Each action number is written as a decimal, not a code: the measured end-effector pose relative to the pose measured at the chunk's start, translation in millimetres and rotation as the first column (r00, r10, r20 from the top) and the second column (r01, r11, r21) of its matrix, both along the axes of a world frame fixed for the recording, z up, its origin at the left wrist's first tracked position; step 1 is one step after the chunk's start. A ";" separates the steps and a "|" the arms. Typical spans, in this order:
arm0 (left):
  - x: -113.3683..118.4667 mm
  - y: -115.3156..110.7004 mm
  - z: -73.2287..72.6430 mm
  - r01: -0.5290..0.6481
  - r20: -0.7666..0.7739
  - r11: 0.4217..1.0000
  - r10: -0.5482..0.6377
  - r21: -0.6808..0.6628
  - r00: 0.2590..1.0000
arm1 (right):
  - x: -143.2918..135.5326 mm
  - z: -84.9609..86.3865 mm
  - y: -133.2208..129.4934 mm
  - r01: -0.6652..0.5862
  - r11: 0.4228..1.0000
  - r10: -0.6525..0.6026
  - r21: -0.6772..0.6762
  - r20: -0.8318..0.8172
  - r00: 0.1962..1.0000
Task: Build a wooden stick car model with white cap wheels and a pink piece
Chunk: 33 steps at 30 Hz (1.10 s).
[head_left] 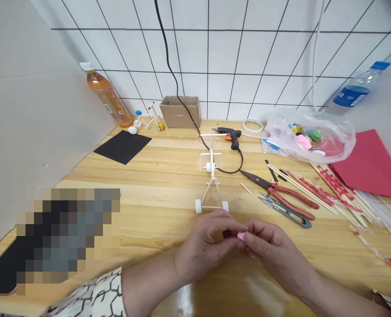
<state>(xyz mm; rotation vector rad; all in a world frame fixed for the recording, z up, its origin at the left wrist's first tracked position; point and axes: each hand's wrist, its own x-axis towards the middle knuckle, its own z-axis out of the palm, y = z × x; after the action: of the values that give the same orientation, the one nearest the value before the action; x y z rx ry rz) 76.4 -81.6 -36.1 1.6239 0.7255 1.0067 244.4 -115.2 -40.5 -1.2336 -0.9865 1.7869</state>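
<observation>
My left hand (211, 240) and my right hand (271, 244) meet near the front of the table. Between their fingertips is a small pink piece (241, 236), mostly covered by the fingers, so its kind is hard to make out. Both hands are closed on it. Just beyond my left hand stands a small tricycle model (212, 171) made of thin wooden sticks. White wheels (198, 206) sit at its near corners, and a red-tipped stick forms its handlebar.
Right of the model lie a black glue gun (230, 135), red-handled pliers (281, 193), thread snips (286, 211) and wrapped chopsticks (343, 189). A plastic bag (307, 136) holds colourful caps. A cardboard box (180, 112), black card (122, 146) and tea bottle (109, 97) stand or lie farther back.
</observation>
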 end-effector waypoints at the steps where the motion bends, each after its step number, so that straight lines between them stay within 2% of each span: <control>1: -0.2 -0.1 0.7 0.014 -0.007 1.000 -0.014 -0.001 1.000 | 0.1 -0.5 0.1 0.000 1.000 0.000 0.003 -0.008 1.000; 7: -1.2 -0.3 4.7 0.015 -0.038 0.998 -0.017 -0.058 0.999 | 1.1 -0.9 -0.3 0.021 1.000 -0.020 0.009 -0.021 1.000; 14: 1.6 -1.3 -0.2 -0.011 0.100 0.998 0.017 -0.061 0.995 | -1.0 1.5 -1.7 0.003 1.000 -0.002 0.002 -0.041 0.999; 20: 1.6 -1.6 5.8 0.044 0.006 0.981 -0.043 -0.191 0.999 | -1.9 4.2 0.3 0.023 1.000 -0.024 -0.013 -0.058 0.998; 25: 1.0 -1.7 3.5 0.016 0.054 0.989 -0.008 -0.150 0.999 | -1.9 3.3 -0.2 -0.009 1.000 0.008 -0.015 -0.037 0.999; 30: 0.0 -0.1 2.1 0.016 0.063 0.977 -0.003 -0.211 0.998 | -0.6 1.3 -0.6 0.040 0.999 -0.038 0.017 -0.101 0.994; 33: 0.2 -0.1 2.3 0.011 0.058 0.977 0.001 -0.212 0.998 | -0.7 2.0 -0.7 0.030 1.000 -0.030 -0.003 -0.079 0.996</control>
<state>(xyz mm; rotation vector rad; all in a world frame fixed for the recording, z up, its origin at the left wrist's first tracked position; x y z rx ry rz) 76.6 -81.6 -33.8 1.4057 0.7624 0.9355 243.7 -115.9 -38.5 -1.1641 -0.9173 1.7995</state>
